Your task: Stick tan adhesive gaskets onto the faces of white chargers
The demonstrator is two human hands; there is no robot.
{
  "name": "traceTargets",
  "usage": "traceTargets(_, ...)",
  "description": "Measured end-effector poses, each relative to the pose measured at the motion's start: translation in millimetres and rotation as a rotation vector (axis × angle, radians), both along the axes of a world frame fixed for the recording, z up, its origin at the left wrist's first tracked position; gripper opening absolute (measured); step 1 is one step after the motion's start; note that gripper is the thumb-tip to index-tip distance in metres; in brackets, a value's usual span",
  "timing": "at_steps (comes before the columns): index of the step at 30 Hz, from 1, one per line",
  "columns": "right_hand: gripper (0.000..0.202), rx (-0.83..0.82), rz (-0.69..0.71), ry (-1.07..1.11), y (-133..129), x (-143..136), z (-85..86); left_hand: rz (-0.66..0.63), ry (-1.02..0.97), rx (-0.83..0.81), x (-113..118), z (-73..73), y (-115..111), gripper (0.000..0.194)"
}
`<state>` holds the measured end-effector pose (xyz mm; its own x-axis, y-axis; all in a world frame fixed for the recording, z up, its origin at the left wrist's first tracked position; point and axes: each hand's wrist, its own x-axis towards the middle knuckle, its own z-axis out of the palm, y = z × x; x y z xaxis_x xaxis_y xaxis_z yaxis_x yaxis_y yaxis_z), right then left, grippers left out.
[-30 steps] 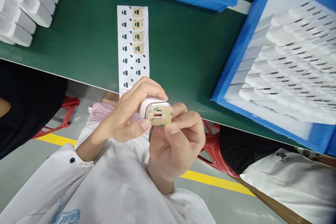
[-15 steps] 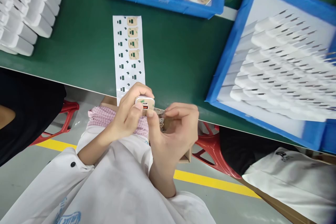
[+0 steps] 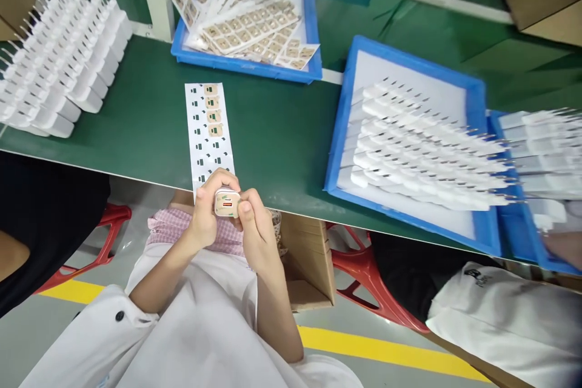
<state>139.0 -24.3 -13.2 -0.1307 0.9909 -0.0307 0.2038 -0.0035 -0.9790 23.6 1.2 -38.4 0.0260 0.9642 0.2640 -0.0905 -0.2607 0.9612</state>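
A white charger [image 3: 227, 195] with a tan adhesive sticker [image 3: 221, 208] on its port face is between my hands, in front of the table's edge. Its orange USB slot faces me. My left hand [image 3: 205, 209] is wrapped round the charger's left side. On the other side my right hand [image 3: 258, 229] is closed, thumb and index finger gripping the charger's right edge. Just beyond lies a white backing sheet [image 3: 207, 160], its near end partly behind my left hand. Several tan stickers [image 3: 213, 116] remain on its far right column.
Rows of white chargers with metal prongs stand on the left [image 3: 86, 94] and in a blue tray [image 3: 336, 151] on the right. Another blue tray [image 3: 245, 71] holds sticker sheets. An open cardboard box [image 3: 313, 254] is below the table, beside a red stool [image 3: 364, 273].
My right hand has drawn its fingers in and closed at the charger's right edge. The camera view has shifted, showing more of the table's far side.
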Motion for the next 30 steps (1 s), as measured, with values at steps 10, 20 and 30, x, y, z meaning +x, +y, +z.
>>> traceTargets(10, 0.049, -0.092, -0.058, 0.167, 10.5, -4.6, -4.2, 0.035, 0.193, 0.130, -2.1, -1.7, -5.2, 0.075)
traceTargets(20, 0.041, 0.011, -0.019, 0.075, 4.4, -5.1, 14.1, 0.142, 0.461, 0.286, -8.9, 7.7, -16.2, 0.068)
traceTargets(30, 0.072, -0.257, -0.037, 0.598, -19.9, -19.7, -37.7, 0.190, 0.171, 0.198, 4.7, 5.8, -24.0, 0.044)
